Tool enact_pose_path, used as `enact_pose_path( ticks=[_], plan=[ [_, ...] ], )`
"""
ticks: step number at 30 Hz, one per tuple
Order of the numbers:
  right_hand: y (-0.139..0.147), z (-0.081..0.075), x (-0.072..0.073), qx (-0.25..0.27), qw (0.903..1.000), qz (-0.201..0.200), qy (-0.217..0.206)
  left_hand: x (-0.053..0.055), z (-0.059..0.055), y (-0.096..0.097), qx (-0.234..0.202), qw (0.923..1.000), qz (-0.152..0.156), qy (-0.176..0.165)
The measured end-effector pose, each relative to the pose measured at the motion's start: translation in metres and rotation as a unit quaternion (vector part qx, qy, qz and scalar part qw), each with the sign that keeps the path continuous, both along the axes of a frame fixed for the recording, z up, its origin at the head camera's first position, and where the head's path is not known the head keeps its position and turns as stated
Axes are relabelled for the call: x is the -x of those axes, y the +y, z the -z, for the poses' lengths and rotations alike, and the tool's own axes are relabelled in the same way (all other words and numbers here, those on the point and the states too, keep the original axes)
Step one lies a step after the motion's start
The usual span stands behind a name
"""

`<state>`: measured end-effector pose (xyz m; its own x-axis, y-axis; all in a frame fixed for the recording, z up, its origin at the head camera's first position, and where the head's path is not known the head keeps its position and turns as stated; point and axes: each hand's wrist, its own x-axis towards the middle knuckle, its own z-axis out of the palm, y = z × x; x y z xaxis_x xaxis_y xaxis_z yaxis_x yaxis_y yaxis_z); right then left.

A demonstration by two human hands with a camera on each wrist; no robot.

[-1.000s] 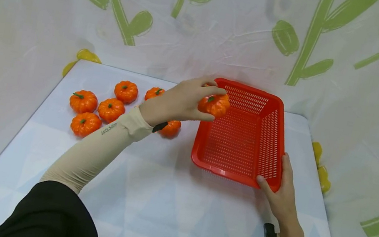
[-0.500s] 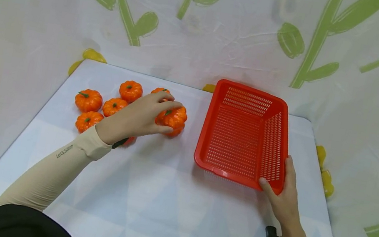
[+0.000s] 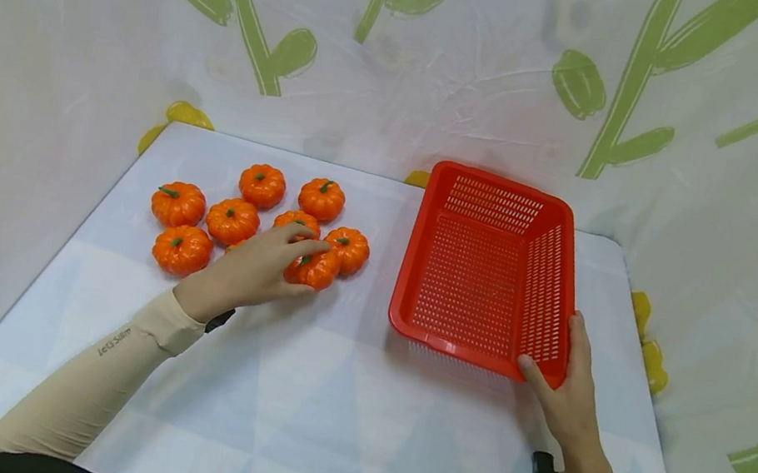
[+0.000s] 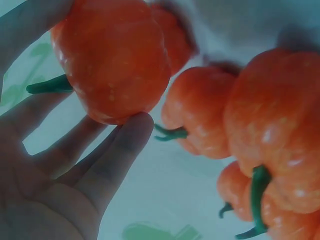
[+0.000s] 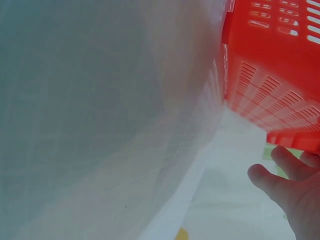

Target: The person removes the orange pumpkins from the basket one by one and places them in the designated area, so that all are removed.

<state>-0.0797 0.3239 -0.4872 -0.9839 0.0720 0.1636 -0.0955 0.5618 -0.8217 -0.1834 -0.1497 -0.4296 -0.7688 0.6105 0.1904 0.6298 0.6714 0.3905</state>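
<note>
My left hand (image 3: 250,269) holds a small orange pumpkin (image 3: 316,269) with a green stem, low among other pumpkins. In the left wrist view the thumb lies along one side of this pumpkin (image 4: 115,60) and fingers reach round the other. Its neighbours include a pumpkin (image 3: 348,251) just right and one (image 3: 297,224) behind, partly covered by the fingers. My right hand (image 3: 571,401) grips the near right corner of a red plastic basket (image 3: 469,286), thumb over the rim. The right wrist view has the fingertips (image 5: 260,175) right at the basket's edge (image 5: 295,141).
Several more pumpkins sit at the table's left, among them one (image 3: 178,204) at the far left and one (image 3: 321,199) at the back. The pale table (image 3: 331,423) with triangle patterns meets a leaf-printed curtain (image 3: 486,61) at its back edge.
The left hand has carried the pumpkin from over the basket leftward and down to the group on the table. The right hand has kept its grip on the basket.
</note>
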Motion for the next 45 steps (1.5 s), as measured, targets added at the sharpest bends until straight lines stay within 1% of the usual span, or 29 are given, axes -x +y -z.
enact_pose_path(
  ticks=[5,8,11,16,19,21,28,35,40,45],
  plan=[
    [0.001,0.0,-0.003,-0.002,1.0,0.004,-0.006,-0.005,0.014,-0.001,0.017,0.9992,-0.021,-0.029],
    [0.002,0.001,-0.004,-0.002,1.0,0.005,-0.005,-0.006,0.02,-0.001,0.026,0.9985,-0.023,-0.042],
    [0.001,0.0,-0.003,0.0,1.0,0.004,-0.005,-0.007,0.024,-0.001,0.027,0.9985,-0.021,-0.042],
    [0.0,-0.001,-0.001,-0.002,1.0,0.002,-0.005,-0.007,0.029,-0.001,0.026,0.9991,-0.016,-0.028],
    [0.0,0.0,0.0,-0.002,1.0,-0.001,0.0,-0.007,0.032,0.0,0.031,0.9987,-0.013,-0.038],
    [0.0,0.0,0.001,-0.002,1.0,-0.002,0.003,-0.007,0.034,0.0,0.039,0.9981,-0.017,-0.046],
    [-0.001,0.0,0.0,-0.004,1.0,0.003,0.002,-0.006,0.035,0.001,0.046,0.9973,-0.022,-0.052],
    [0.0,0.0,-0.002,-0.01,0.9999,0.008,-0.005,-0.007,0.037,0.0,0.064,0.9959,-0.029,-0.056],
    [0.001,0.003,0.001,0.003,1.0,-0.005,0.006,-0.009,0.037,-0.001,0.062,0.9962,-0.031,-0.053],
    [0.001,0.002,0.0,0.001,1.0,-0.001,0.003,-0.012,0.036,0.0,0.053,0.9965,-0.028,-0.058]
  ],
)
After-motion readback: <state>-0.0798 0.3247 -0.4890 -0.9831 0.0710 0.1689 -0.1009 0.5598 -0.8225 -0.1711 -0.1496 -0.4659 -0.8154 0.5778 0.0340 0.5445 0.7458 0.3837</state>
